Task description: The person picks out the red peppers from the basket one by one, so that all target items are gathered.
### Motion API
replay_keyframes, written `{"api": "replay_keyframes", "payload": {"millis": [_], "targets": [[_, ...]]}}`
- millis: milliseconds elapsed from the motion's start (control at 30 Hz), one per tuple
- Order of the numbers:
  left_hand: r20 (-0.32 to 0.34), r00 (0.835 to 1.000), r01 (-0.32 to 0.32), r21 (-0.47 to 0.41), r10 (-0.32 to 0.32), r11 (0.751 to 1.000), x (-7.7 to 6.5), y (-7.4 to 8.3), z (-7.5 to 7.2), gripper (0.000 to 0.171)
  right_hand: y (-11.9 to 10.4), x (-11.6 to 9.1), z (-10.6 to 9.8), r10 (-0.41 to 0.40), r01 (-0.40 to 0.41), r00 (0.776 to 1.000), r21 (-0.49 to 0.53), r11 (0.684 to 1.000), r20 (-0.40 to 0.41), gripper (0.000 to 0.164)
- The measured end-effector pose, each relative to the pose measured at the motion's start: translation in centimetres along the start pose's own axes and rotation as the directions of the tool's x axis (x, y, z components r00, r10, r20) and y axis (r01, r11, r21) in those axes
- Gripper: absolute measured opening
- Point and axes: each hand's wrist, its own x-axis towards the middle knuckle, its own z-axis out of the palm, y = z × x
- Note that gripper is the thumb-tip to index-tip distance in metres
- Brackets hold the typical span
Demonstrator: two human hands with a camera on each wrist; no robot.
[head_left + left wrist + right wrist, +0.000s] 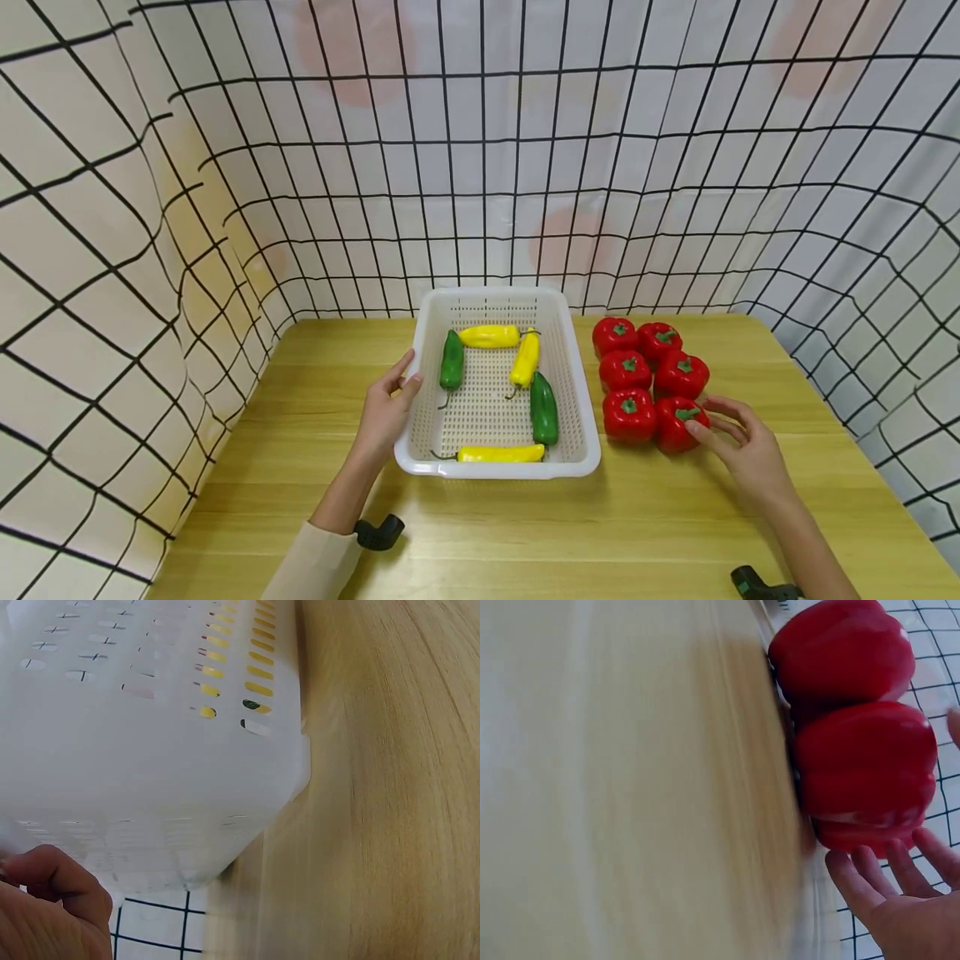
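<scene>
A white plastic basket (497, 468) stands on the table, with yellow peppers (501, 453) and green peppers (543, 408) lying inside. My left hand (387, 408) grips its left rim, thumb at the top edge; in the left wrist view, bent fingers (56, 881) show against the basket wall (135, 761). To the basket's right, several red bell peppers stand in two columns. At the front right bell pepper (677, 423), my right hand (742, 446) reaches round the right side with fingers spread. In the right wrist view, the fingertips are close to the bell pepper (866, 761); contact is unclear.
The wooden table (480, 533) runs up to a white backdrop with a black grid (480, 167), which also rises on the left and right sides. Another red bell pepper (628, 415) sits directly left of the one at my right hand.
</scene>
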Motion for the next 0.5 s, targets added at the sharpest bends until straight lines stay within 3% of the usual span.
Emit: {"api": "replay_keyframes", "payload": {"millis": [133, 200, 400, 500], "targets": [[0.005, 1.0, -0.012, 0.029, 0.011, 1.0, 0.0, -0.1, -0.2, 0.051, 0.1, 0.4, -1.1, -0.059, 0.06, 0.998, 0.108, 0.992, -0.016, 0.037], [0.017, 1.0, -0.023, 0.061, 0.022, 0.998, -0.1, 0.0, -0.5, 0.053, 0.0, 0.8, -1.7, -0.092, 0.094, 0.995, 0.111, 0.989, -0.023, 0.031], [0.059, 0.995, -0.085, 0.203, 0.075, 0.975, -0.2, -0.1, -1.9, 0.062, -0.4, 2.6, -3.8, -0.168, 0.167, 0.985, -0.026, 0.986, -0.042, 0.029], [0.065, 0.988, -0.156, 0.33, 0.143, 0.931, 0.2, -0.3, -3.0, 0.063, -0.5, 3.6, -5.0, -0.181, 0.176, 0.983, -0.109, 0.978, -0.037, 0.03]]}}
